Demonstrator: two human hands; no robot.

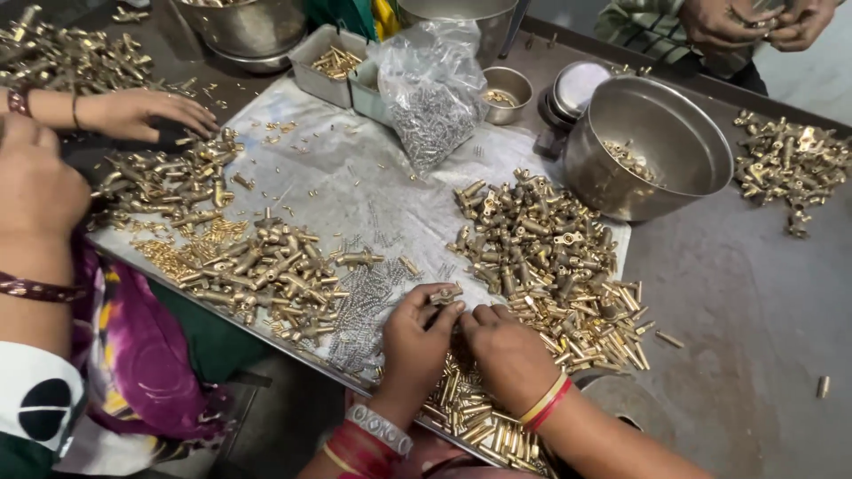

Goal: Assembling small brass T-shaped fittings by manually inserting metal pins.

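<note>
the left hand (415, 333) and the right hand (506, 350) meet at the near edge of the bench (754, 293), knuckles up, fingertips almost touching; the left hand pinches a small brass fitting (444, 295) between thumb and fingers, closed on it; the fitting lies roughly level, its long axis running left to right across the view, one end poking out past the fingertips toward the right; the right hand is curled, fingers bent down toward the loose brass tubes (470, 408) under it, but whether it grips anything cannot be told; both wrists wear bangles, silver and red on the left, yellow and red on the right; just beyond the right hand sits a big heap of brass fittings (532, 239), pointing every way, thinning into short brass pins (612, 337) at its right; left of the left hand lies a scatter of small grey springs (373, 302), and past that another brass heap (266, 266); all this rests on a pale sheet (355, 168); farther back stand a clear bag of grey screws (430, 98), a tilted steel bowl (657, 142) with a few parts inside, and a small grey tray (324, 62); another person's hand (146, 111) rests on the pile at far left; a third person's hands (754, 22) work at the top right.
</note>
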